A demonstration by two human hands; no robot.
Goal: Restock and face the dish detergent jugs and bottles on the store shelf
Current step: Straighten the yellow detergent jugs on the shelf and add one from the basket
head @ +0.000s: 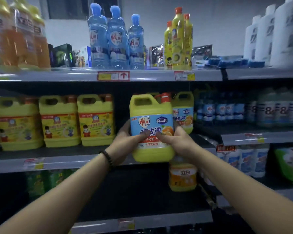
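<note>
I hold a yellow detergent jug point(151, 115) with a blue label and a red cap upright in front of the middle shelf point(61, 162). My left hand point(125, 142) grips its left side and my right hand point(175, 141) grips its right side, thumbs on the label. A matching jug point(184, 110) stands on the shelf just behind and to the right. Three yellow jugs with yellow labels point(57, 120) stand in a row at the left of the same shelf. An empty gap lies between them and the held jug.
The top shelf point(74, 75) carries blue bottles point(115, 39), slim yellow bottles point(179, 41), orange bottles point(19, 36) and white bottles point(277, 34). An orange-labelled jug point(183, 176) stands on the lower shelf under my right wrist. Blue-labelled bottles point(227, 108) fill the section to the right.
</note>
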